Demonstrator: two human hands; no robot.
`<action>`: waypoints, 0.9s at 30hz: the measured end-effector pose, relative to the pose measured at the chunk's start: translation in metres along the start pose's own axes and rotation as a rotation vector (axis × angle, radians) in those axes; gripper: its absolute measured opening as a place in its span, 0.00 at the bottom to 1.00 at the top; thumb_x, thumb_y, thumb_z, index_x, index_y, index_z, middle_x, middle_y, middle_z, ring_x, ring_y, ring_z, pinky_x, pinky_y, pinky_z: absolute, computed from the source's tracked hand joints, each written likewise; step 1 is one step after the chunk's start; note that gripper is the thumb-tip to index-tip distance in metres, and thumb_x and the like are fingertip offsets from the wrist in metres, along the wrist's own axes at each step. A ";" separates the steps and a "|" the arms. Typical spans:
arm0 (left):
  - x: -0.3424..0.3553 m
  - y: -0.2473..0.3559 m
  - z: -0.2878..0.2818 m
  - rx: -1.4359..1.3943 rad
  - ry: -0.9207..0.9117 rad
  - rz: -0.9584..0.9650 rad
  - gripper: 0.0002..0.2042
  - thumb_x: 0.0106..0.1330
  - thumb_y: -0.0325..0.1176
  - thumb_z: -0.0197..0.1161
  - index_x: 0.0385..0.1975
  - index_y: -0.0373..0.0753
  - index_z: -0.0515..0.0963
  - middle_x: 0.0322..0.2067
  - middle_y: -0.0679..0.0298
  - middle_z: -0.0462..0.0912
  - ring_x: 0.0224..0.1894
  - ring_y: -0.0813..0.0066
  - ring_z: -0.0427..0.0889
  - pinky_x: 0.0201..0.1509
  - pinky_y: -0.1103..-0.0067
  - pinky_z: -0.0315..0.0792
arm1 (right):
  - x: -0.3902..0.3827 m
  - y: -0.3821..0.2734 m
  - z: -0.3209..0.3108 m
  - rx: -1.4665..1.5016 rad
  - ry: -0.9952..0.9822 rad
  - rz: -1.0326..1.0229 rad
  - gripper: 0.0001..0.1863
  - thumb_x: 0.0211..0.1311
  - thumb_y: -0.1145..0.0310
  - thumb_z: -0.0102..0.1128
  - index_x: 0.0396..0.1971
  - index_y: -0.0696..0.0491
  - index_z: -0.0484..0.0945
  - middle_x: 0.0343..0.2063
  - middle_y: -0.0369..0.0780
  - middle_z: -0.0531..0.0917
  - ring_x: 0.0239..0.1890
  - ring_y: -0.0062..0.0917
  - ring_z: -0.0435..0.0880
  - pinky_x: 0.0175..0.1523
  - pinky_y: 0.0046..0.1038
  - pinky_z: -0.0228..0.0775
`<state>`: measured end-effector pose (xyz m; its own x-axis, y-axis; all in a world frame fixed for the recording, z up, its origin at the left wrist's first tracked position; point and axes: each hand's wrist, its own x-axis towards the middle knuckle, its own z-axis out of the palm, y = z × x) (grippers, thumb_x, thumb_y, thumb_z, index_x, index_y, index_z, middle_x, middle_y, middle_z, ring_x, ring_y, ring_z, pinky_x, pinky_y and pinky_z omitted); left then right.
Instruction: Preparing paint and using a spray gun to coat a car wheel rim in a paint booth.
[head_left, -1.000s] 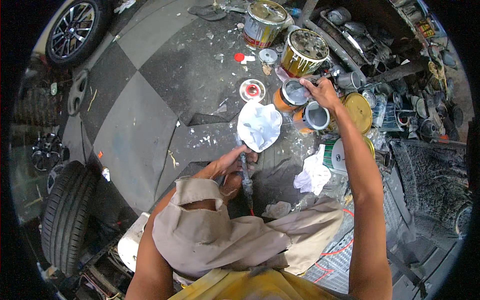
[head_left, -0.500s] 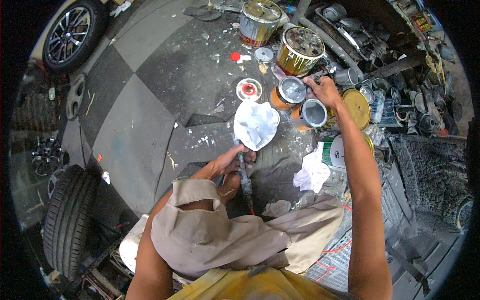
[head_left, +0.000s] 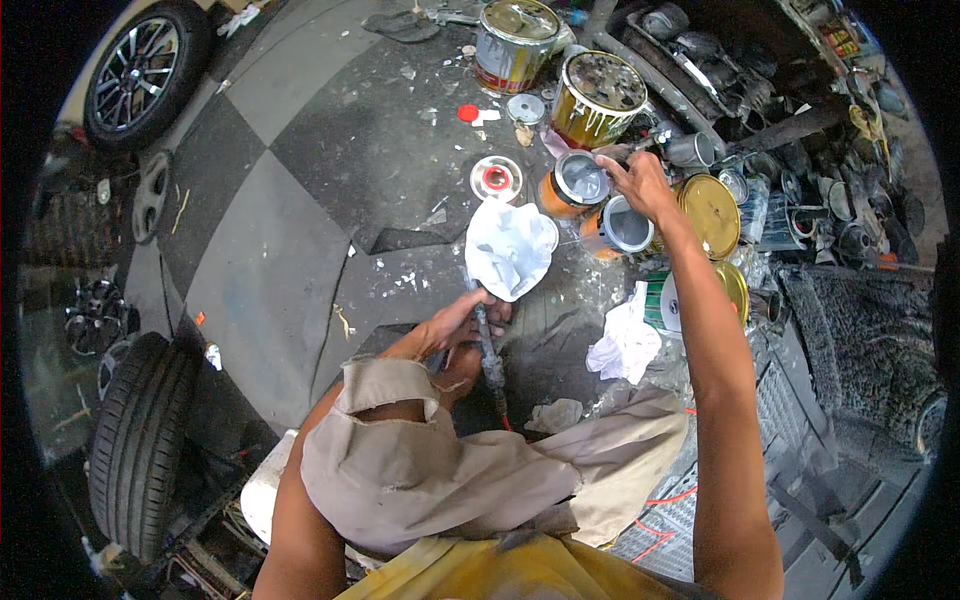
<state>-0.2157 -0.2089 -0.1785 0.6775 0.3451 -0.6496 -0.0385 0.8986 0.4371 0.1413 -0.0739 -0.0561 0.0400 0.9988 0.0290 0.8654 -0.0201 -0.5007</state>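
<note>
My left hand [head_left: 470, 318] is closed round a paint-stained spray gun [head_left: 490, 362], a hose at its lower end. Above it, a crumpled white paper liner [head_left: 505, 248] covers the gun's cup. My right hand [head_left: 635, 185] grips the top edge of an orange can [head_left: 562, 200] with grey contents. A second orange can [head_left: 603, 240], also grey inside, stands just below it. Left of them lies a silver lid [head_left: 496, 178] with a red centre. A white cloth [head_left: 623, 348] lies below the cans.
Two large stained buckets [head_left: 590, 112] stand behind, yellow-lidded tins [head_left: 706, 215] at right. Cluttered metal cups and parts [head_left: 745, 110] fill the upper right. Tyres [head_left: 130, 450] are at left on the checked floor [head_left: 265, 270]. My trousered leg [head_left: 620, 440] lies below the work.
The view has shifted slightly, moving the scene a little up and left. Both hands keep their holds, with very little visible movement.
</note>
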 end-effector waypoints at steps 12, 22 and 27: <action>0.003 -0.007 -0.009 -0.012 0.024 -0.025 0.19 0.69 0.48 0.57 0.52 0.43 0.74 0.42 0.68 0.79 0.44 0.73 0.79 0.51 0.69 0.74 | -0.012 0.038 0.020 0.999 0.066 0.360 0.26 0.65 0.57 0.67 0.47 0.67 0.72 0.36 0.48 0.86 0.38 0.28 0.88 0.39 0.23 0.79; -0.020 0.007 -0.003 -0.043 0.038 0.015 0.21 0.68 0.49 0.57 0.54 0.41 0.74 0.45 0.66 0.80 0.46 0.70 0.79 0.54 0.69 0.72 | -0.029 -0.017 0.076 0.125 0.139 0.125 0.61 0.31 0.58 0.87 0.68 0.48 0.56 0.55 0.55 0.72 0.58 0.46 0.74 0.63 0.43 0.68; -0.011 -0.001 0.007 -0.048 -0.020 0.023 0.22 0.67 0.47 0.58 0.55 0.40 0.73 0.46 0.63 0.80 0.45 0.68 0.79 0.54 0.69 0.71 | -0.027 0.007 0.079 -0.049 0.083 0.172 0.67 0.28 0.56 0.85 0.73 0.38 0.50 0.55 0.53 0.71 0.59 0.52 0.71 0.64 0.49 0.64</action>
<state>-0.2182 -0.2157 -0.1679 0.6902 0.3605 -0.6274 -0.0886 0.9026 0.4212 0.1069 -0.0973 -0.1291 0.2287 0.9733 0.0184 0.8656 -0.1947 -0.4614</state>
